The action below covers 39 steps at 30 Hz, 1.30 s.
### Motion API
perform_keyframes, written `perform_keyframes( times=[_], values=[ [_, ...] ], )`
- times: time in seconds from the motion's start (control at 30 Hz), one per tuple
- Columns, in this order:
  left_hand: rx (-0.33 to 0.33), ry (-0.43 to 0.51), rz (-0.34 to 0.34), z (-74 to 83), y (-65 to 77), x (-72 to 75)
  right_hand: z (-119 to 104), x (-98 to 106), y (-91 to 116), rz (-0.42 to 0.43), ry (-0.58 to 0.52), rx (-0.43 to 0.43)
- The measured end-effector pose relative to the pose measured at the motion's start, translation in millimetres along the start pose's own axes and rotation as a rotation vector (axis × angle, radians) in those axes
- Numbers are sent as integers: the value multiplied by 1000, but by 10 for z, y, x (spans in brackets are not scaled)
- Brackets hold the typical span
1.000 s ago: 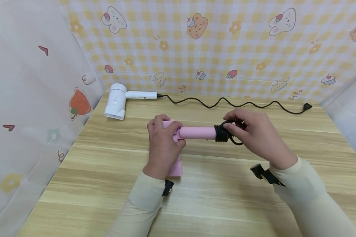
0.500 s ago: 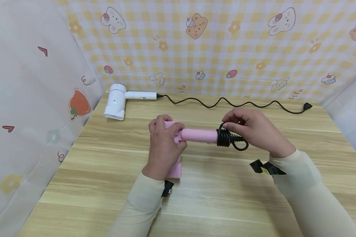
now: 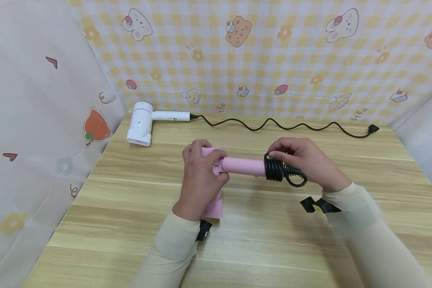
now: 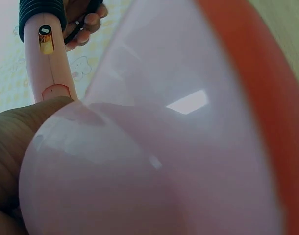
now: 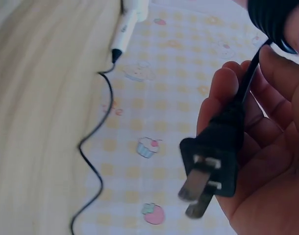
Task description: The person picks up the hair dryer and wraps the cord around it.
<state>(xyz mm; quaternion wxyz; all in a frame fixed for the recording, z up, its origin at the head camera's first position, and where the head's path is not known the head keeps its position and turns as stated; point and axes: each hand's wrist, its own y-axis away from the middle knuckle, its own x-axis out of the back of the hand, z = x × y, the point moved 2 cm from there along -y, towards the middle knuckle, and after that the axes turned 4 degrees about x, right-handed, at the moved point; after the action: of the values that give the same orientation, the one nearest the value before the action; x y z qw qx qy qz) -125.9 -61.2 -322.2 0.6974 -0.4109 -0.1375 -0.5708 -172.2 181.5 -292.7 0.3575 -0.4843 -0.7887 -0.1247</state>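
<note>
Pink plastic fills my left hand [image 3: 201,176]: its fingers are curled round the head of the pink hair dryer [image 3: 242,165], which steadies the body so the handle sticks out toward 3 o'clock, just above the middle of the bench [image 3: 129,208]. I judge that grip is there to keep the handle from turning. My right hand [image 3: 304,160] sits at the handle's far end, fingers curled over the black cord [image 3: 275,170], which lies in tight turns round the handle with one loose loop hanging at the 4 o'clock side. In the right wrist view the plug [image 5: 211,169] rests against the palm, its prongs pointing away from the fingers, the cord running up between them; holding it this way keeps the free end from slipping off the coil, I reckon.

Farther out, at 11 o'clock, a white hair dryer [image 3: 144,122] lies on its side near the back edge, well apart from my hands. Its own black cable [image 3: 273,124] snakes loose toward 2 o'clock, ending in a plug [image 3: 372,129].

No containers show on the bench.
</note>
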Motion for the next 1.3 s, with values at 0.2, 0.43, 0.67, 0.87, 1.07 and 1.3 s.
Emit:
perform_keyframes(
  times=[0.2, 0.43, 0.67, 0.87, 1.07, 1.3],
  values=[
    [24, 2, 10, 24, 15, 10, 100, -156, 113, -3, -96, 81],
    [68, 15, 20, 20, 37, 4, 116, -287, 200, 61, -116, 109],
    [65, -2, -12, -10, 1, -30, 158, -414, 260, 68, -257, -124],
    [92, -97, -58, -30, -146, -86, 202, -501, 244, 51, -294, -169],
    [131, -201, -177, -79, -399, -248, 316, -530, 246, 53, -142, -228],
    [140, -318, -383, -222, -614, -432, 468, -606, 217, 22, -81, -239]
  ],
)
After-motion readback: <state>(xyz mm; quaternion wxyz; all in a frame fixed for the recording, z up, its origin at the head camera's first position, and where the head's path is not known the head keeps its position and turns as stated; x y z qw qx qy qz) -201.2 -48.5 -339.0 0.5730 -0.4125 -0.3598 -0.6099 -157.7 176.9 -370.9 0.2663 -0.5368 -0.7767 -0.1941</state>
